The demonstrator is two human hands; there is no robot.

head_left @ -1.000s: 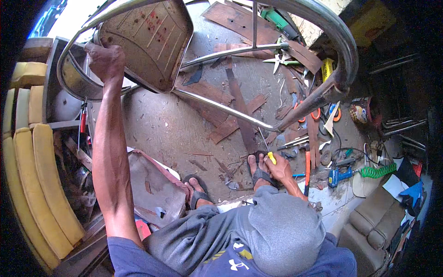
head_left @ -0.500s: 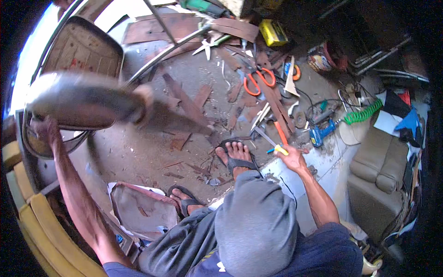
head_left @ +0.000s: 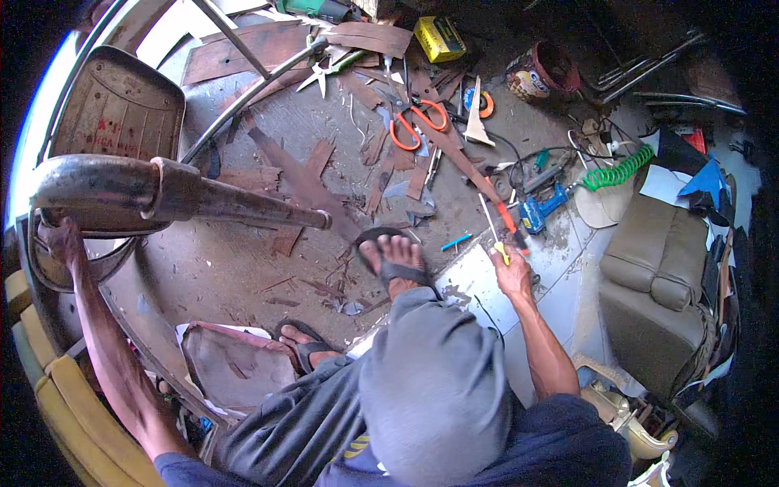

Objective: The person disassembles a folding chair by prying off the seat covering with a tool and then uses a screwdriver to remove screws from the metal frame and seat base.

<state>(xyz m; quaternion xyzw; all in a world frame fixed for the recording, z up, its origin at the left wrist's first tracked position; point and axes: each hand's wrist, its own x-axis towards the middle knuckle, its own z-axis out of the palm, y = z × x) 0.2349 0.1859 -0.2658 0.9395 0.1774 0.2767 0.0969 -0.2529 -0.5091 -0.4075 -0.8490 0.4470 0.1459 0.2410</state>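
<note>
Clasped by left fingers (head_left: 58, 237), the chair frame (head_left: 235, 200) has swung clear of right fingers (head_left: 508, 269), whose gripped screwdriver (head_left: 502, 253) seems idle.

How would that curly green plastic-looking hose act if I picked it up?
The curly green plastic-looking hose would probably feel bendy and springy, since it's wound in coils. It might also tug the blue pistol-shaped tool, because one end leads toward it.

A yellow box (head_left: 439, 40) stands near a reddish bucket (head_left: 531, 79).
</note>
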